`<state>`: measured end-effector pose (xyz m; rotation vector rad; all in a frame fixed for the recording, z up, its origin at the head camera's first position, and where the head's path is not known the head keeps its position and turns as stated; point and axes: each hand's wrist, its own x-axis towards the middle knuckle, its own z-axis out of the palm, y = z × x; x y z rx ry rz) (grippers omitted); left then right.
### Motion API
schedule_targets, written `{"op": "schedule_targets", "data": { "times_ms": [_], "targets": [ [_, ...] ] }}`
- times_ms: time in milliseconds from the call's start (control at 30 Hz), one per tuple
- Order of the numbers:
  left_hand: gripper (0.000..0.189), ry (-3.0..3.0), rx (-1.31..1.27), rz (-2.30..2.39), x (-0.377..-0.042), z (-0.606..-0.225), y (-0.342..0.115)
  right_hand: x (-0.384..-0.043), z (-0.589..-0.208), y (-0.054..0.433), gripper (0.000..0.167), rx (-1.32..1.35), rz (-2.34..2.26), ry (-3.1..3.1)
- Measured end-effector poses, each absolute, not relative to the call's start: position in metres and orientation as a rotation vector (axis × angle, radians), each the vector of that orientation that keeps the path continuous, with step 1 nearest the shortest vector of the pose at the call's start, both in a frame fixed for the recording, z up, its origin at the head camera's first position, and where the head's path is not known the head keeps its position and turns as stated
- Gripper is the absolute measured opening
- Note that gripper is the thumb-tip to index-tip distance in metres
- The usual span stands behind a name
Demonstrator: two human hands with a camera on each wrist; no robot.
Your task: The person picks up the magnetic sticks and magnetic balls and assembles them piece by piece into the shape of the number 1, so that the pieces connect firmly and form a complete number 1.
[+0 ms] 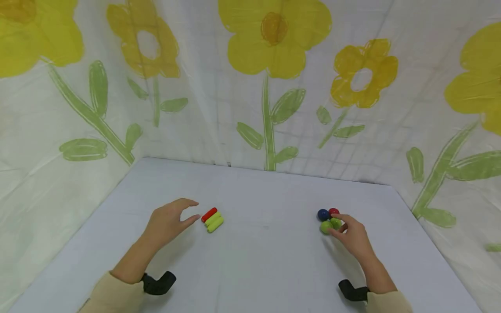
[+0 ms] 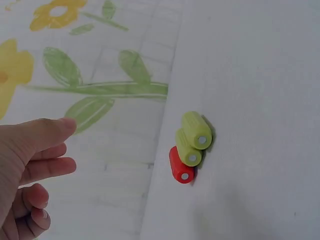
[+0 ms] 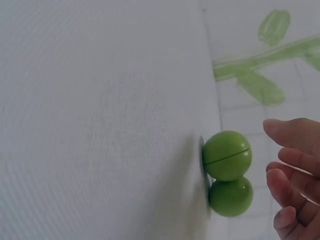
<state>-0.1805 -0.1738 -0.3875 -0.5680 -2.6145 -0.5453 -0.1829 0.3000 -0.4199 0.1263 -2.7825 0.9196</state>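
My left hand (image 1: 167,221) hovers over the table's left side, thumb and fingers apart and nothing between them. Just beyond its fingertips lie a red rod (image 1: 209,214) and two yellow-green rods (image 1: 215,224), side by side. In the left wrist view each rod shows a small silvery disc at its end. On the right, my right hand (image 1: 355,238) is held above a cluster made of a blue ball (image 1: 322,214), a red ball (image 1: 333,211) and two green balls (image 3: 227,156). Its loosely bent fingers stand apart from the green balls in the right wrist view; there the blue and red balls are hidden.
A white table (image 1: 266,261) spans the space between both hands. Behind and around it hangs a pale curtain (image 1: 203,113) with yellow flowers and green leaves. A black band with a block-shaped piece (image 1: 158,284) sits on each wrist, above beige sleeves (image 1: 117,295).
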Motion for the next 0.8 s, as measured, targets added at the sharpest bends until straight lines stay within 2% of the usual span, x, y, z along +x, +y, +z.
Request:
{"op": "schedule_targets", "data": {
  "times_ms": [200,400,800],
  "targets": [
    [0.029,-2.692,-0.348,-0.870,-0.186,-0.401,-0.166,-0.185,-0.425,0.304,0.046,-0.043,0.997,-2.844],
    [0.028,-2.703,-0.199,-1.151,-0.196,-0.423,-0.155,-0.186,-0.431,0.305,0.043,-0.074,1.067,-2.809],
    [0.019,-2.636,-0.171,-1.430,-0.198,-0.456,-0.136,-0.185,-0.437,0.302,0.041,-0.051,1.110,-2.800]
  ]
}}
